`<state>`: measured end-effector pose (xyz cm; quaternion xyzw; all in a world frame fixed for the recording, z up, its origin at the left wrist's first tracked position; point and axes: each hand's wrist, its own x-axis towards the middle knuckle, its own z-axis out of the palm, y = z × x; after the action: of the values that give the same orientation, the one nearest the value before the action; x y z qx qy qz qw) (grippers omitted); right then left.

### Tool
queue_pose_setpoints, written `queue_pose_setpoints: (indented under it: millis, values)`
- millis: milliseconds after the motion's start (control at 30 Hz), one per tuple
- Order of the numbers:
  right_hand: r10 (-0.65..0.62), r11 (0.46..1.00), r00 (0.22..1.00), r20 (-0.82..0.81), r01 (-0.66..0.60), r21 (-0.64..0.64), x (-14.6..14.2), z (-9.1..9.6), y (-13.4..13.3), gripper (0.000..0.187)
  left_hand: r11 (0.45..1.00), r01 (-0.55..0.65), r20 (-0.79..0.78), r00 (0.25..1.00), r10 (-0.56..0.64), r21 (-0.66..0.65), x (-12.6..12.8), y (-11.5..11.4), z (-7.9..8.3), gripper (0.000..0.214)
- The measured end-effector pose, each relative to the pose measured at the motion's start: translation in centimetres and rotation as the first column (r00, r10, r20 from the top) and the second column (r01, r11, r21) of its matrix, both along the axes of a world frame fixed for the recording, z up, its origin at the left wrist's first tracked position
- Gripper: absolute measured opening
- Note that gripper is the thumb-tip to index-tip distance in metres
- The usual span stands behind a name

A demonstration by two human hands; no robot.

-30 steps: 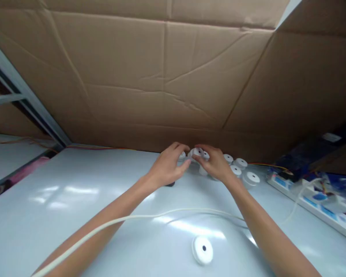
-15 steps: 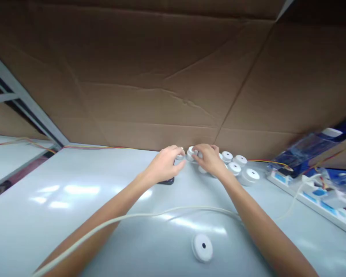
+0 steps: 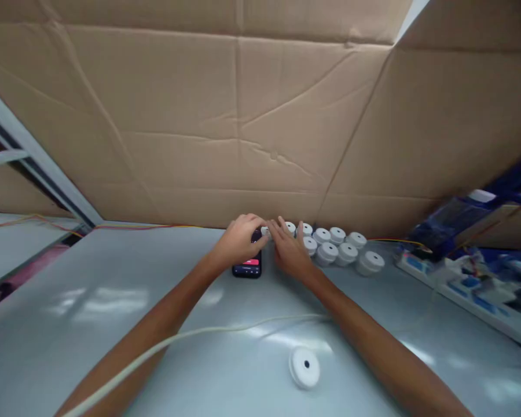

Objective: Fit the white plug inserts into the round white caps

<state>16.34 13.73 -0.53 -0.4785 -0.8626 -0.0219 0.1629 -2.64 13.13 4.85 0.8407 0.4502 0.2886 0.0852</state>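
My left hand is closed at the back of the table, its fingertips on a white round piece that is mostly hidden. Beneath that hand lies a black smartphone with a lit screen, partly covered. My right hand has its fingers stretched and spread, the fingertips reaching the same white piece and my left fingers. Beside it stand several white round housings, each with a small dark hole in its top. A single white round housing sits apart, nearer to me.
A cardboard sheet walls off the back of the table. One white cable crosses in front of my forearms. At the right are a white power strip and clear plastic packaging. Thin red and yellow wires run along the back edge.
My right hand has moved left, off the grouped housings and over to my left hand, and its fingers have spread. My left hand has shifted slightly; more of the phone shows.
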Motion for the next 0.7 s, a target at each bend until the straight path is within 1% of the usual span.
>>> queue_pose_setpoints:
  millis: [67,167,267,367,433,567,633,700]
  values:
    - [0.011,1.000,1.000,0.026,-0.011,0.000,0.1,-0.3,0.1,0.080,1.000,0.011,0.000,1.000,-0.011,-0.003,-0.1,-0.1,0.3,0.020]
    - [0.005,1.000,1.000,-0.019,-0.004,0.027,0.3,-0.2,0.3,0.066,1.000,0.021,-0.001,1.000,-0.021,-0.014,-0.1,-0.1,0.4,0.020]
    - [-0.027,0.999,0.998,-0.065,0.029,0.040,0.3,0.5,0.3,0.051,0.999,0.033,-0.008,0.999,-0.033,-0.018,-0.2,0.0,0.2,0.020]
    - [-0.036,0.999,0.999,-0.039,0.037,0.020,0.1,1.4,0.1,0.034,0.999,0.029,-0.024,0.999,-0.029,-0.027,-0.2,0.1,0.0,0.021]
    - [-0.051,0.999,0.999,-0.015,0.051,-0.003,-0.1,2.0,-0.2,0.024,0.999,0.022,-0.038,0.999,-0.023,-0.039,-0.2,0.1,-0.2,0.022]
    - [-0.126,0.987,0.990,-0.057,0.119,-0.112,-0.2,2.8,-0.8,0.018,0.997,0.041,-0.050,0.998,-0.044,-0.062,-0.1,0.1,-0.7,0.024]
    - [-0.132,0.980,0.984,-0.119,0.111,-0.167,-0.2,3.2,-1.0,0.014,0.994,0.056,-0.060,0.996,-0.061,-0.092,0.1,0.0,-1.0,0.026]
    - [-0.100,0.980,0.978,-0.181,0.065,-0.190,0.1,3.7,-1.0,0.011,0.989,0.061,-0.085,0.994,-0.073,-0.137,0.3,-0.2,-1.3,0.030]
